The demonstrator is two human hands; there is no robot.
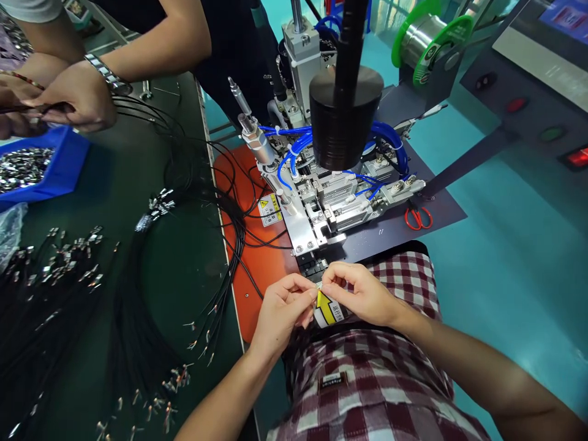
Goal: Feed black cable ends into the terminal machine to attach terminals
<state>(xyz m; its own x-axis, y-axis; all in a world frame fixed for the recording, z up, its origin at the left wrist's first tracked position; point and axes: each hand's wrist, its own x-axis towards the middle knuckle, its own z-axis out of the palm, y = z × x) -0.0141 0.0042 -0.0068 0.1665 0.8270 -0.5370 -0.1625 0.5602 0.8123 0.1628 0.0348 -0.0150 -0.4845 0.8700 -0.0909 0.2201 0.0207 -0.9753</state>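
My left hand and my right hand meet just in front of the machine's black fixture. Both pinch a small part between fingertips, too small to name. Under them a white label with a yellow arrow shows. The metal machine with blue tubing rises behind the fixture. I cannot tell whether a wire runs into my fingers.
Bundles of black wires with metal terminals cover the green table on the left. A blue bin of metal parts sits far left, near another person's hands. Red scissors lie right of the machine. A solder spool stands behind.
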